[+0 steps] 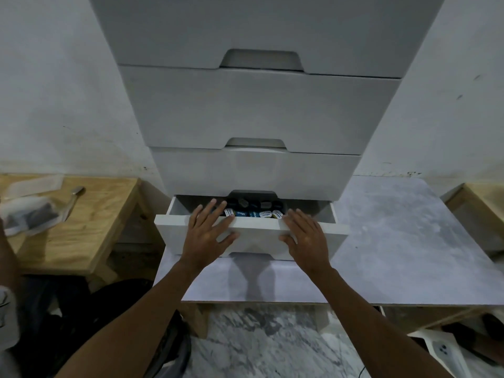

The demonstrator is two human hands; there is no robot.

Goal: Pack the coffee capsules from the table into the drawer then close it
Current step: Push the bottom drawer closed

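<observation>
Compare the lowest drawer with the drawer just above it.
The lowest drawer is pulled out; the drawer above sits shut. The lowest drawer shows coffee capsules; the drawer above hides its inside. The left hand and right hand rest on the lowest drawer's front, not the drawer above. Both are white.

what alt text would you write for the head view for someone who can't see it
A left hand and a right hand lie flat against the front of a part-open drawer holding coffee capsules, the lowest in a white drawer unit. The unit stands on a grey table.

Hands (207,236) (305,241) flat on open drawer (256,237) front
</observation>
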